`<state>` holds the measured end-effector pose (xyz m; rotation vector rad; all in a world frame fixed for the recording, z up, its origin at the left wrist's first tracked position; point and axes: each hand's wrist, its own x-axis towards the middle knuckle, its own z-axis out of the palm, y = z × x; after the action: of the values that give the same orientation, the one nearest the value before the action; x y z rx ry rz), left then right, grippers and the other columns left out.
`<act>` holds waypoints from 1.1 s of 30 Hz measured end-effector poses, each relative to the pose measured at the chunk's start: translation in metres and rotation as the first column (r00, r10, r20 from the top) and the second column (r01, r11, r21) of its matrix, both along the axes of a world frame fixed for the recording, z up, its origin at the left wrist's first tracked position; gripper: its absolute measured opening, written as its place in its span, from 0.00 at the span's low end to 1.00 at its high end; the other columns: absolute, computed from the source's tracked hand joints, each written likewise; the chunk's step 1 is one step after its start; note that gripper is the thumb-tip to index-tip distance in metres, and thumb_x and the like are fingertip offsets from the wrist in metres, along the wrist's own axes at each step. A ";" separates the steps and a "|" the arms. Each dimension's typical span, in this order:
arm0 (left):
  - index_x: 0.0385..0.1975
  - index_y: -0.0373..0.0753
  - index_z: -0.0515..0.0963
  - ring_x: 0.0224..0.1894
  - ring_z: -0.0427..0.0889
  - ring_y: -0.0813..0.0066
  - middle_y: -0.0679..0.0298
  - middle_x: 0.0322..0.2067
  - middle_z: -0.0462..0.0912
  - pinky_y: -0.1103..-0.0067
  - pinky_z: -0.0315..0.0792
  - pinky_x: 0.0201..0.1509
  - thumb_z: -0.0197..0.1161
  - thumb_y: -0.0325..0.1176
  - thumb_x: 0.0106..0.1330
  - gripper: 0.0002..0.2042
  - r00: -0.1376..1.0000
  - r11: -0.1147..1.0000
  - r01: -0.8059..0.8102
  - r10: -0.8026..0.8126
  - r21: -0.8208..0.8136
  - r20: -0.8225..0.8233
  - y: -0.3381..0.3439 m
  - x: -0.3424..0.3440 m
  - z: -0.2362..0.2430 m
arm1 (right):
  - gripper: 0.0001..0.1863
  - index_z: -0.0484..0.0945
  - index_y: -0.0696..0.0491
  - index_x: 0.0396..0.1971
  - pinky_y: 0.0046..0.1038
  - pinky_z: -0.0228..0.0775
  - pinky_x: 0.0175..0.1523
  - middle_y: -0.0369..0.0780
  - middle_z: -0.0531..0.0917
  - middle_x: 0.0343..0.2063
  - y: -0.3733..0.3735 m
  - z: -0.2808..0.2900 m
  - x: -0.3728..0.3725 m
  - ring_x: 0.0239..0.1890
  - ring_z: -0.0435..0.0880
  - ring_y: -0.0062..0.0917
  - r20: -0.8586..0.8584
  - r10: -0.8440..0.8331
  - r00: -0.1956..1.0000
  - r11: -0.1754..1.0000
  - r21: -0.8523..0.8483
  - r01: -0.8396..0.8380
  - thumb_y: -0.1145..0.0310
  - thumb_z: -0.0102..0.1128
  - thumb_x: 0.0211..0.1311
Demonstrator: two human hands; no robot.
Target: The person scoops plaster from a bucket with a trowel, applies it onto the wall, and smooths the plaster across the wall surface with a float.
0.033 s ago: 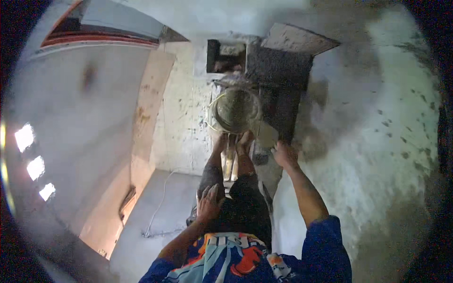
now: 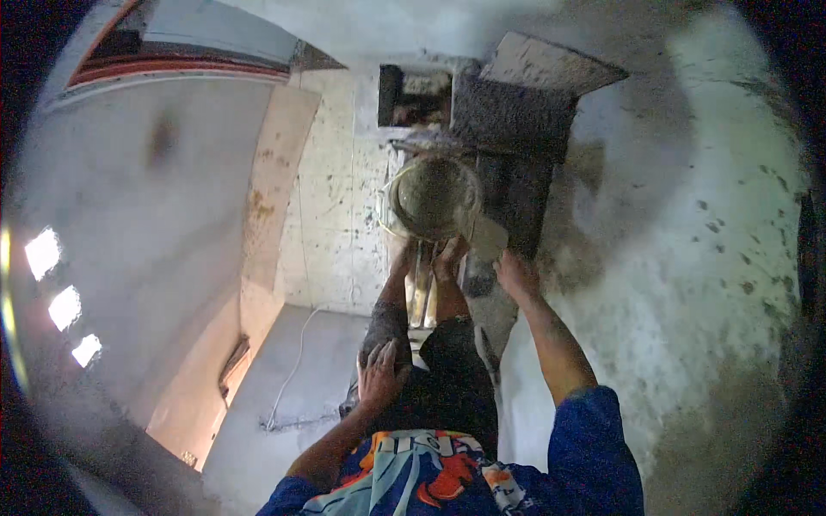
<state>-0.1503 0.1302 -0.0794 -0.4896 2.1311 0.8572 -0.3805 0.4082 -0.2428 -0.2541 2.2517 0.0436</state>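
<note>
My right hand (image 2: 518,277) grips the handle of a trowel (image 2: 489,238), its flat blade beside the right, near rim of a round bucket. The bucket (image 2: 475,196) holds a grey, mortar-like mass (image 2: 430,196) and stands just beyond my bare feet. My left hand (image 2: 380,377) lies on my left thigh with its fingers stretched out, holding nothing.
A square opening (image 2: 416,97) lies beyond the bucket, with a dark rough strip (image 2: 516,120) and a slanted slab (image 2: 555,64) to its right. A mottled wall (image 2: 671,258) rises on the right. A thin cable (image 2: 295,361) runs at the lower left.
The whole view has shifted slightly. The trowel and my right hand sit a touch higher in the picture; my left hand stays on my thigh.
</note>
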 end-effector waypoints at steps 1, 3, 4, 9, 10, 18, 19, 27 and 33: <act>0.64 0.41 0.60 0.67 0.58 0.59 0.59 0.62 0.66 0.51 0.42 0.70 0.57 0.50 0.62 0.33 0.996 0.998 0.028 -0.022 -0.065 0.091 -0.002 -0.007 0.008 | 0.18 0.76 0.55 0.42 0.44 0.71 0.48 0.48 0.81 0.37 -0.021 -0.047 0.003 0.43 0.81 0.45 0.000 0.032 0.999 0.998 0.058 -0.032 0.55 0.51 0.64; 0.64 0.41 0.59 0.67 0.58 0.60 0.60 0.63 0.65 0.55 0.41 0.71 0.57 0.51 0.61 0.34 0.985 0.998 0.035 -0.025 -0.060 0.169 -0.012 0.001 -0.003 | 0.17 0.77 0.57 0.40 0.45 0.72 0.45 0.48 0.81 0.36 -0.054 -0.121 -0.006 0.41 0.81 0.45 -0.068 -0.165 0.984 0.986 -0.040 0.162 0.58 0.52 0.64; 0.64 0.41 0.58 0.67 0.58 0.61 0.61 0.63 0.65 0.55 0.41 0.71 0.57 0.50 0.61 0.34 0.987 0.999 0.036 -0.030 -0.039 0.156 -0.012 -0.002 -0.008 | 0.16 0.77 0.57 0.40 0.44 0.73 0.43 0.48 0.81 0.35 -0.050 -0.163 0.000 0.40 0.81 0.45 -0.144 -0.182 0.973 0.982 -0.084 0.171 0.59 0.52 0.64; 0.65 0.41 0.59 0.68 0.57 0.61 0.61 0.63 0.64 0.57 0.38 0.71 0.58 0.50 0.61 0.34 0.977 0.998 0.018 -0.003 -0.068 0.212 -0.018 0.013 -0.024 | 0.16 0.77 0.57 0.40 0.44 0.74 0.43 0.50 0.81 0.35 -0.136 -0.233 0.010 0.38 0.81 0.47 0.080 -0.278 0.957 0.948 -0.140 0.287 0.59 0.51 0.65; 0.64 0.41 0.60 0.68 0.57 0.62 0.61 0.63 0.65 0.58 0.39 0.71 0.59 0.50 0.60 0.34 0.975 0.997 0.047 -0.031 -0.068 0.220 -0.017 0.018 -0.030 | 0.17 0.76 0.57 0.41 0.44 0.74 0.45 0.50 0.81 0.34 -0.129 -0.243 0.026 0.38 0.81 0.46 -0.070 -0.258 0.964 0.957 -0.159 0.245 0.59 0.51 0.65; 0.64 0.42 0.60 0.67 0.58 0.62 0.61 0.62 0.66 0.58 0.40 0.71 0.59 0.50 0.60 0.34 0.979 0.992 0.090 -0.071 -0.091 0.193 -0.021 0.002 -0.025 | 0.20 0.73 0.58 0.47 0.43 0.69 0.53 0.53 0.79 0.43 -0.072 -0.218 0.041 0.49 0.79 0.43 0.071 -0.388 0.919 0.797 -0.474 0.374 0.58 0.52 0.66; 0.64 0.42 0.60 0.67 0.58 0.62 0.61 0.62 0.66 0.58 0.40 0.71 0.59 0.49 0.60 0.34 0.980 0.990 0.101 -0.082 -0.101 0.179 -0.023 -0.003 -0.019 | 0.19 0.73 0.58 0.47 0.43 0.70 0.52 0.52 0.80 0.43 -0.074 -0.205 0.039 0.48 0.79 0.43 0.013 -0.392 0.920 0.786 -0.514 0.342 0.58 0.52 0.66; 0.61 0.38 0.63 0.64 0.60 0.49 0.52 0.60 0.66 0.58 0.50 0.67 0.60 0.46 0.60 0.31 0.997 0.999 0.030 -0.031 -0.013 -0.073 -0.010 -0.055 0.024 | 0.14 0.74 0.56 0.44 0.34 0.72 0.38 0.41 0.81 0.30 0.007 -0.088 0.011 0.32 0.79 0.30 0.201 -0.315 0.928 0.737 -0.563 0.372 0.63 0.53 0.63; 0.54 0.36 0.69 0.48 0.74 0.46 0.48 0.44 0.77 0.59 0.68 0.51 0.60 0.43 0.61 0.24 0.986 0.988 -0.149 0.151 0.032 -0.077 -0.055 0.004 -0.033 | 0.22 0.74 0.58 0.39 0.34 0.72 0.42 0.44 0.81 0.32 0.021 0.271 -0.144 0.36 0.81 0.31 0.024 -0.069 0.997 0.722 -0.689 0.067 0.50 0.54 0.64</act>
<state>-0.1459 0.0756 -0.1121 -0.6178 2.1725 1.0022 -0.5248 0.4289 0.0284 -0.5647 2.1862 -0.8613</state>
